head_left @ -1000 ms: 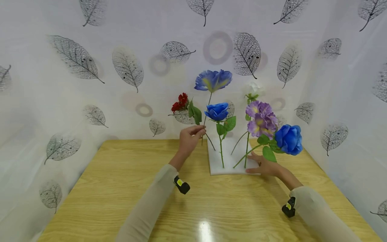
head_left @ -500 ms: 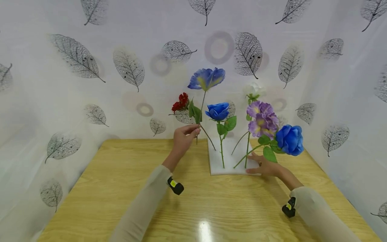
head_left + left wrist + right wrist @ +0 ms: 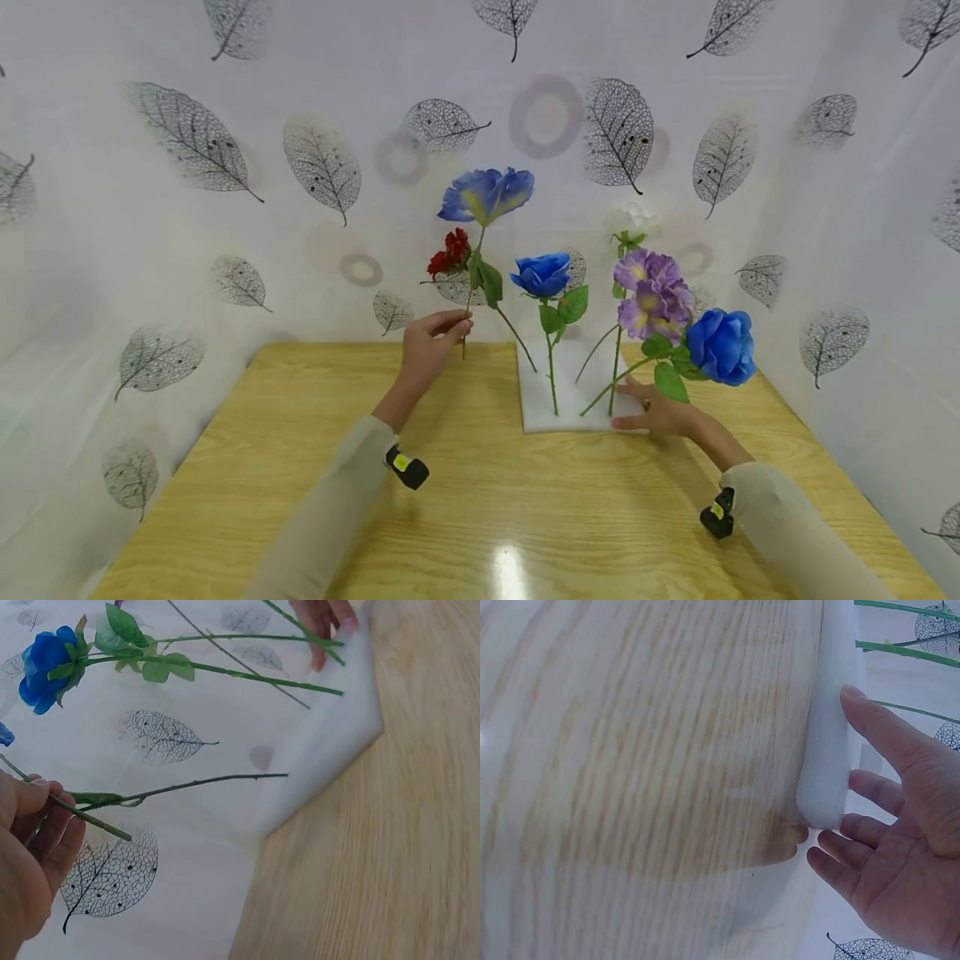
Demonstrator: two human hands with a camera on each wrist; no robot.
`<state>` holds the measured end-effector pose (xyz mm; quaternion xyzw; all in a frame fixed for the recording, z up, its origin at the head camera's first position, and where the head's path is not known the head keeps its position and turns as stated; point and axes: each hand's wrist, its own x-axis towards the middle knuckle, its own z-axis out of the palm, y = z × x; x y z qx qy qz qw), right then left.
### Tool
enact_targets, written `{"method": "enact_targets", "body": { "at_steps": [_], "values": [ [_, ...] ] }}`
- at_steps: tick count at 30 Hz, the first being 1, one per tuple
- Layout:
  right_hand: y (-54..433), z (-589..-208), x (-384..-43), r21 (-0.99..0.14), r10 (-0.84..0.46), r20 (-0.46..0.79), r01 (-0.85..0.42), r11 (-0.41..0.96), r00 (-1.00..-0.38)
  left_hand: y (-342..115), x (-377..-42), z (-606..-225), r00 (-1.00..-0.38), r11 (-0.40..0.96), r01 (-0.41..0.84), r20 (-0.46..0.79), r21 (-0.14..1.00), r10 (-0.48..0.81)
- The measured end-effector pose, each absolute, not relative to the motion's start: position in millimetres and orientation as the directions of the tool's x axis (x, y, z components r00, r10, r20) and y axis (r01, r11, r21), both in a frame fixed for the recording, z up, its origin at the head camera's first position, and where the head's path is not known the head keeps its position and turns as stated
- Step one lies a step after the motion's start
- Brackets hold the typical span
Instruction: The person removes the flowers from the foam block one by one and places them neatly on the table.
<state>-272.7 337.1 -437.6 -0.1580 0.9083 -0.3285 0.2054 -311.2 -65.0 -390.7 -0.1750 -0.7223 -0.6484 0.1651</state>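
My left hand (image 3: 431,346) pinches the stem of a blue-violet artificial flower (image 3: 487,196) between thumb and fingers. In the left wrist view the stem's bare lower end (image 3: 112,829) sticks out past the fingers, apart from the white foam board (image 3: 540,400). My right hand (image 3: 660,412) lies at the board's right front corner. Its thumb (image 3: 889,727) touches the foam, and the other fingers spread along the edge. Standing in the board are a red flower (image 3: 450,252), a blue rose (image 3: 542,275), a purple flower (image 3: 654,296), a white flower (image 3: 632,225) and a leaning blue rose (image 3: 722,346).
The foam board sits on a wooden table (image 3: 450,517), near its back edge. A pale curtain with leaf prints (image 3: 322,171) hangs behind and at both sides. The red flower's stem leans left, beyond the board's edge and close to my left hand.
My left hand has moved left with the blue-violet flower, away from the board; its bloom is now above the red flower. My right hand has stayed at the board's corner.
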Motion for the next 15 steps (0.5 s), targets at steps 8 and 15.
{"method": "enact_targets", "body": {
  "at_steps": [8,15],
  "values": [
    [336.7,-433.1,-271.2,-0.677,-0.426,-0.273,-0.142,0.722,-0.862,-93.4,-304.3,-391.0,-0.882,0.121,0.470,0.470,0.874,0.027],
    [336.3,-434.3,-271.7,-0.670,-0.424,-0.277,-0.143,0.729,-0.862,-124.0,-295.1,-390.7,-0.898,0.126,0.438,0.441,0.890,0.005]
  ]
}}
